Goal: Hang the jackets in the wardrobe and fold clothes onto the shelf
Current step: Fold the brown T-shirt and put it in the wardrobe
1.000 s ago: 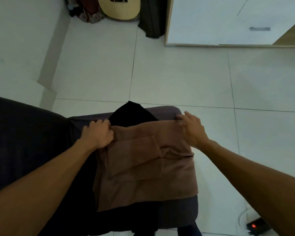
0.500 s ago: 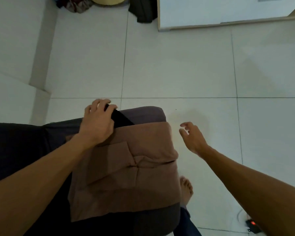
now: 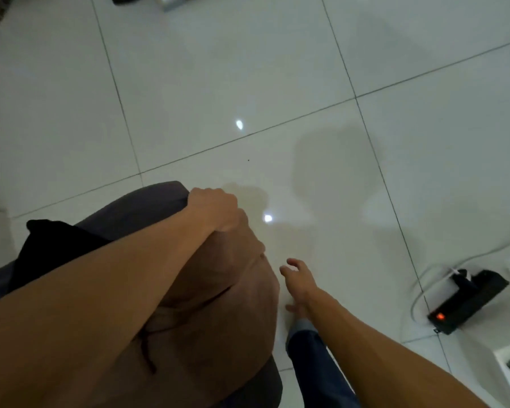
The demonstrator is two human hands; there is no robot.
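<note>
Now my left hand (image 3: 218, 212) fingers clench the folded brown garment's (image 3: 224, 313) far edge, probably to lift it. My right hand (image 3: 299, 279) hangs released beside it, ready to support.

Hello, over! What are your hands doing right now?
Left hand gripping far edge of brown garment on the cushion. Right hand open beside it, holding nothing. Nothing in the way.

Glossy floor tiles (image 3: 218, 69) — matt, soft brown cloth (image 3: 218, 319).

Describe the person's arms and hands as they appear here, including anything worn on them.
Both forearms are bare, with no sleeves in view. The left hand and the right hand carry no gloves, rings, watch or wristband that can be seen.
</note>
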